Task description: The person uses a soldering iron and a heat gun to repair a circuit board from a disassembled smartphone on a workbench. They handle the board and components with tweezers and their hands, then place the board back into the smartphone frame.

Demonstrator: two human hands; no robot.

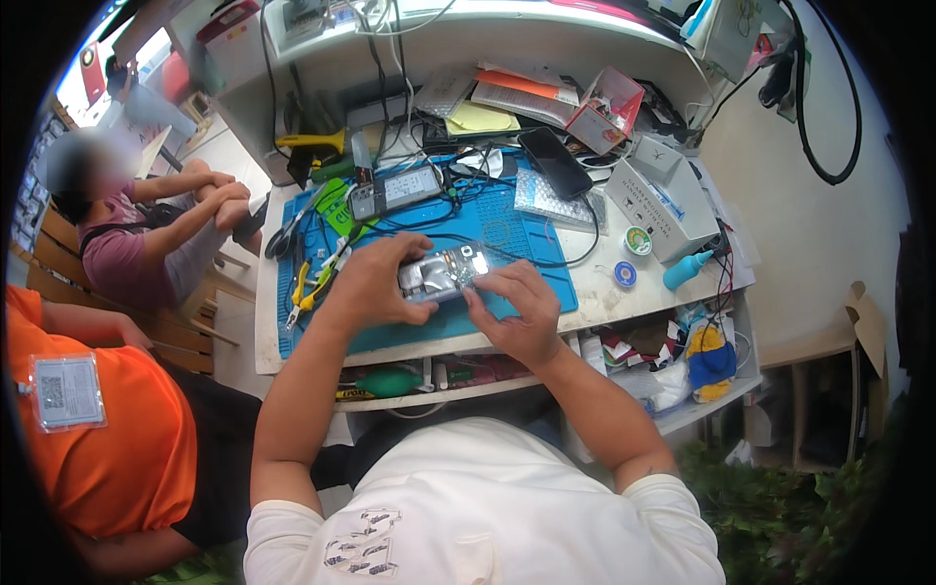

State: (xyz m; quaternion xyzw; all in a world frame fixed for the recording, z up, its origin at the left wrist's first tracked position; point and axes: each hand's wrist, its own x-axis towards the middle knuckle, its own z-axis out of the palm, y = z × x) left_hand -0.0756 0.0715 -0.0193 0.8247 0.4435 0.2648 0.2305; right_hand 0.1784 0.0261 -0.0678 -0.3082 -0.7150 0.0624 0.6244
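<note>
An opened smartphone (436, 277), its silvery inside showing, is held above the blue work mat (390, 336). My left hand (375, 281) grips its left end, fingers along the far edge and thumb along the near edge. At the right end, the bent fingers and thumb of my right hand (519, 307) close on the phone's corner, beside the camera area. Whether a small part sits between those fingertips cannot be made out. Just beyond the phone lies a dark handheld device with a lit screen (398, 191), with black cables around it.
Yellow-handled pliers (310, 292) and scissors (285, 237) lie left. A black phone (556, 164) rests on bubble wrap (546, 203). Rightward are tape spools (625, 274), a teal bottle (687, 270) and a white box (663, 214). An open drawer (673, 414) holds clutter. Two people sit left.
</note>
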